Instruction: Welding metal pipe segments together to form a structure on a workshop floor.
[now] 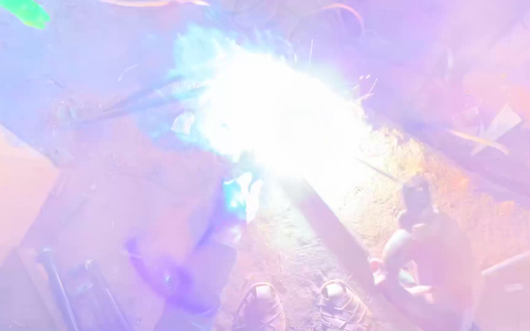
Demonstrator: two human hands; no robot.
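Note:
A white-blue flash [271, 110] with flying sparks washes out most of the head view. At the lower right, my right hand [400, 248] seems closed around a dark tool [416, 196] that points up-left toward the flash. A purple-tinted shape that may be my left arm rises from the bottom centre-left to a blue-lit patch [238, 197] just below the flash. The glare hides whether that is my left hand and what it holds. A dark straight bar [332, 230] runs from under the flash down to the right, passing left of my right hand.
Two sandalled feet [259, 309] [343, 305] stand on sandy ground at the bottom edge. Thin rods [130, 101] lie left of the flash. A pale flat slab [1, 202] lies at the left, with scraps [492, 132] at the right and a green object [26, 11] top left.

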